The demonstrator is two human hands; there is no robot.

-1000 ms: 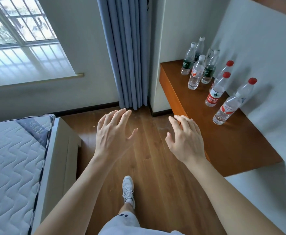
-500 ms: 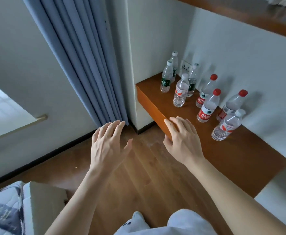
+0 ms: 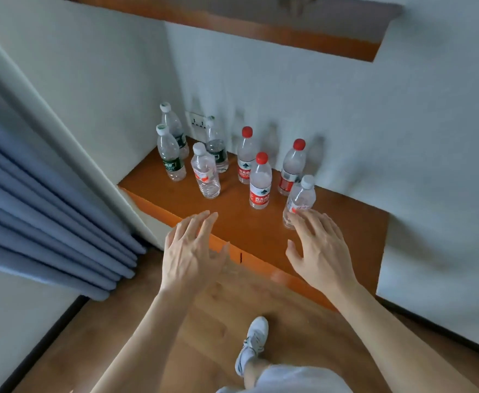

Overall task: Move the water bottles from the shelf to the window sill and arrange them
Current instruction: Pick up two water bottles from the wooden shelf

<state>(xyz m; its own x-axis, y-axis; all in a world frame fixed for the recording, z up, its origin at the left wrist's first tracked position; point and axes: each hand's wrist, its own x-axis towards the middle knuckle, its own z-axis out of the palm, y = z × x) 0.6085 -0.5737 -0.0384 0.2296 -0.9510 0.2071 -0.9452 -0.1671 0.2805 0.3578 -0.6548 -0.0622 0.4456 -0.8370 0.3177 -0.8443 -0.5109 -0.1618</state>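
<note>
Poster: where were the water bottles at that point, and how would they have handled?

Reply: all upright on the wooden shelf, none on the window sill, which wasn't in shot. Water level was hard to read, but I'd guess some heft, thin plastic that dents, slick sides. I'd have grabbed round the labelled middle, not the cap. They stood close together, so knocking a neighbour over looked like a risk.

Poster: count?

Reply: eight. Three red-capped bottles, three green-label bottles, two white-capped bottles with red print.

Poster: hands?

Reply: both spread wide, holding nothing. Left hand hung over the shelf's front edge; right hand had its fingertips right at the nearest white-capped one's base, couldn't tell if they touched.
</note>
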